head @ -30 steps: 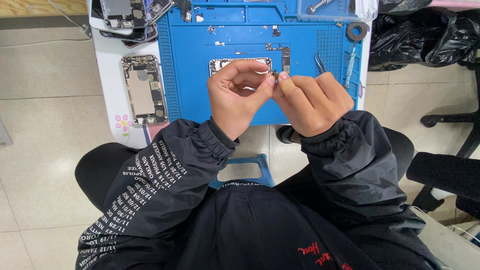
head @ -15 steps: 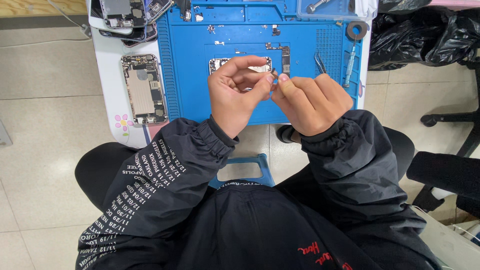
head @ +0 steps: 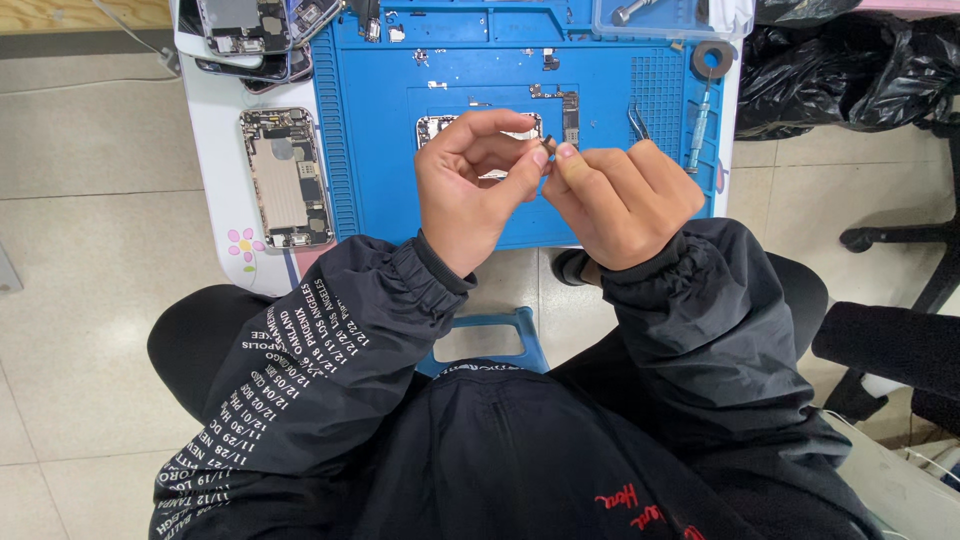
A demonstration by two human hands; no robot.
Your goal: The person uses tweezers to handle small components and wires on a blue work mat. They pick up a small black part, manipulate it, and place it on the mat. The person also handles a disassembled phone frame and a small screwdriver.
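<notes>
Change: hardly anything has moved since the earlier frames; both hands stay raised together over the blue mat, the fingertips keeping the same pinch.
Opened phone: an open phone body point(head: 283, 178) lies on the white surface point(head: 215, 150), left of the mat, insides up.
Stacked phones: more opened phones point(head: 250, 35) lie at the surface's far left corner.
Blue mat: the mat point(head: 380, 150) covers most of the surface, small loose parts scattered along its far edge.
Left hand: the left hand point(head: 470, 190) is curled, thumb and forefinger closed on a small dark part point(head: 547, 142).
Small part: held in the air between the two hands, above the mat's middle; too small to tell its kind.
Right hand: the right hand point(head: 620, 200) meets the left, fingers pinched at the same part.
Tweezers: tweezers point(head: 637, 120) lie on the mat beyond the right hand.
Screwdriver: a screwdriver point(head: 697, 125) lies near the mat's right edge.
</notes>
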